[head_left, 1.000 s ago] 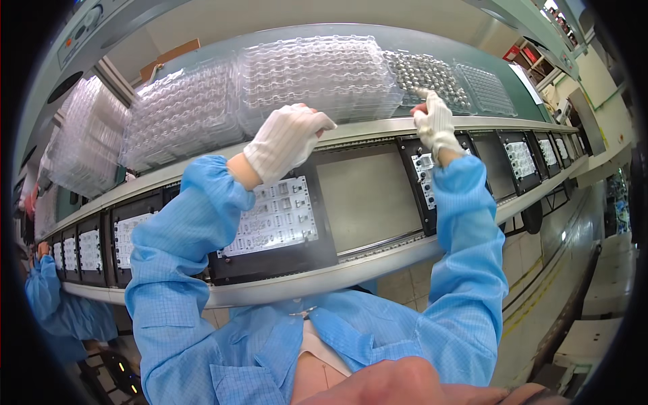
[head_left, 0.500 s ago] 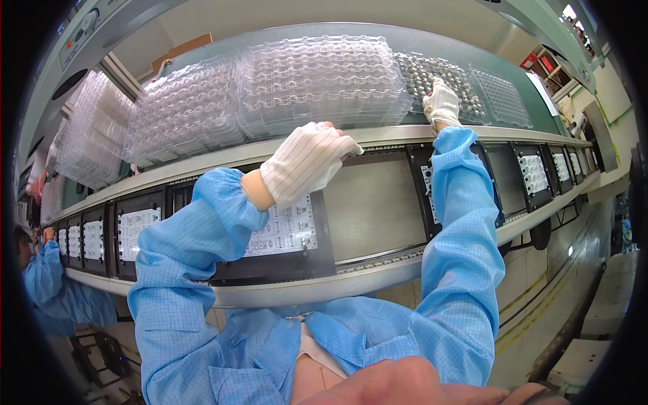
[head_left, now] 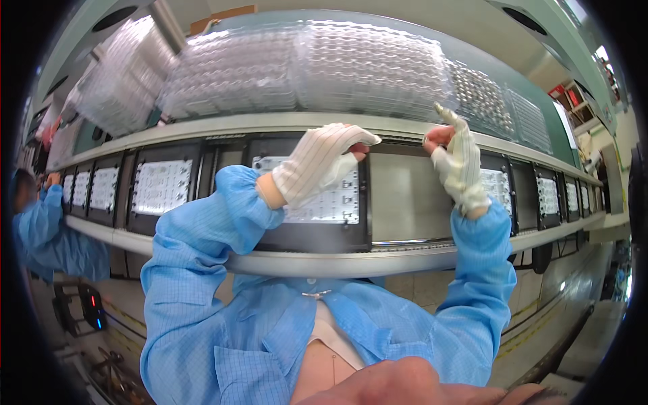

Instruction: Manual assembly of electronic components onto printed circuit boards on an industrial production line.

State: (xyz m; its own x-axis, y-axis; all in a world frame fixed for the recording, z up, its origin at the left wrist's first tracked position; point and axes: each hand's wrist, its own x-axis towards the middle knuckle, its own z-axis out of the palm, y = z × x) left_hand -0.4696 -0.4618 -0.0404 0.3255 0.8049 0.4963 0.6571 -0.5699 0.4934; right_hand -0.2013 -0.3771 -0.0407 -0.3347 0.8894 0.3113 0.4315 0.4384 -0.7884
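Observation:
My left hand [head_left: 322, 164], in a white striped glove with bare fingertips, hovers over a black carrier frame [head_left: 304, 237] on the conveyor. White circuit boards [head_left: 341, 202] lie in that frame, partly hidden by the hand. Its fingers curl toward the thumb; what they hold, if anything, is too small to name. My right hand [head_left: 460, 162], gloved alike, is above the conveyor's gap just right of this frame. One gloved finger sticks out while the bare fingertips press together, around something I cannot make out. Beyond it lies a clear tray of small shiny metal parts [head_left: 482, 98].
Stacked clear plastic trays [head_left: 371, 67] line the bench behind the conveyor, with another stack [head_left: 233, 71] to their left. A flatter clear tray [head_left: 530, 121] lies far right. More board carriers [head_left: 162, 187] sit along the conveyor. A person in blue [head_left: 50, 226] works at far left.
My right hand has come back from the tray of metal parts to above the conveyor. My left hand stays over the carrier. The whole view has shifted, so the bench appears farther right.

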